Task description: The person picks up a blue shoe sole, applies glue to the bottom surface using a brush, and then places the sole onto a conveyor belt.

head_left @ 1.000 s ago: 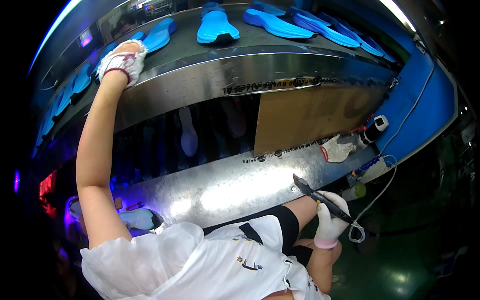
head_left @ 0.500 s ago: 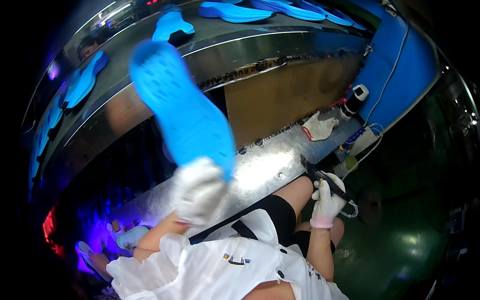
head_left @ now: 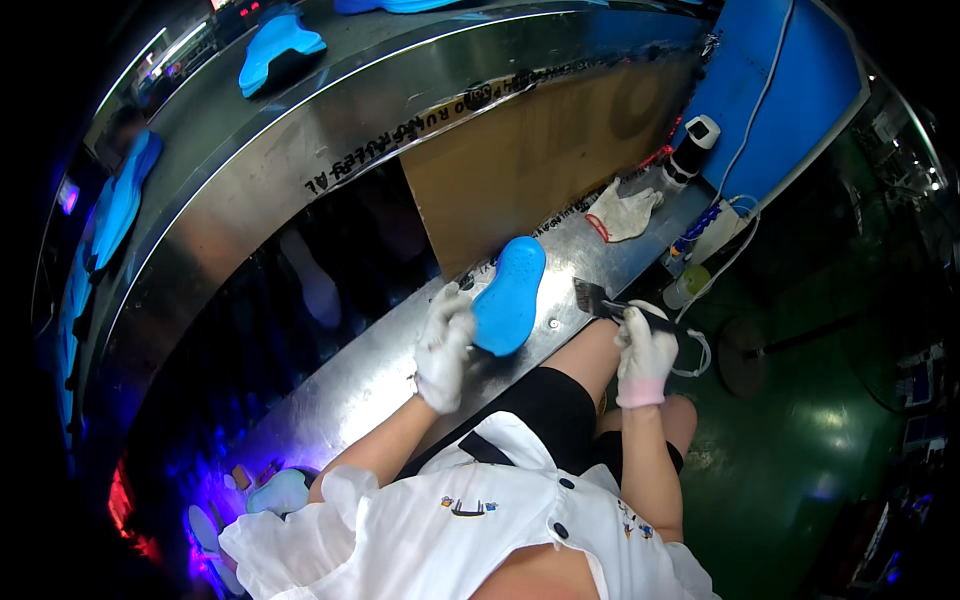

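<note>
A bright blue shoe sole [head_left: 510,295] lies on the shiny metal ledge [head_left: 375,385] in front of me, its smooth side up. At its left edge is my left hand [head_left: 445,345], in a white glove, slightly blurred. Those fingers are loosely bent and apart, and the sole does not appear to be in their grip. To the right, my gloved right hand [head_left: 648,350] is closed around the black handle of a flat brush [head_left: 597,298]. The brush head points left above the ledge, near my knee. A white cord loops from the handle's end.
Several blue soles [head_left: 125,200] sit on the curved dark conveyor [head_left: 200,100] beyond. A spare white glove [head_left: 625,212] with a red cuff and a black-and-white bottle [head_left: 692,150] are at the ledge's far right. Brown cardboard [head_left: 530,165] stands behind the ledge.
The blue sole has come down from a raised position in my left hand onto the ledge, and now shows its smooth side. My left hand is at its edge; the right still holds the brush.
</note>
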The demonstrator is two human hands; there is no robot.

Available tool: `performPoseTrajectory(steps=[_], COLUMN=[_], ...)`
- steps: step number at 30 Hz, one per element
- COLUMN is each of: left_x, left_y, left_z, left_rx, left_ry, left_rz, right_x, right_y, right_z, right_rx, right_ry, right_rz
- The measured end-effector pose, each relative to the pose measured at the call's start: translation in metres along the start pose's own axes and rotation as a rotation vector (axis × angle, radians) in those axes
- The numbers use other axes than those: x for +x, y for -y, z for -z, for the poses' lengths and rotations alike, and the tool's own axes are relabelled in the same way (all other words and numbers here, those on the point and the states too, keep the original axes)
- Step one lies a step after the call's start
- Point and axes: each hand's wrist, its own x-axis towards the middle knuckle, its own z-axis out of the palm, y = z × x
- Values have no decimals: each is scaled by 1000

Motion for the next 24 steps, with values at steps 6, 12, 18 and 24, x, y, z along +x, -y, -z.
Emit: performPoseTrajectory(steps=[6,12,18,24], left_x=[46,42,30,24], left_y=[32,43,46,29], left_z=[-28,-58,-62,-86], left_rx=[-1116,-1278,-1445,-1285], left_ry=[262,363,617,465], left_rz=[884,816,594,278], right_x=[53,5,0,-28], right_y=[-47,-38,25,35], right_z=[-51,-57,-39,-51], right_rx=[-725,-1087,-881,-557], right_ry=[95,310,320,451], right_rz=[57,522,536,690])
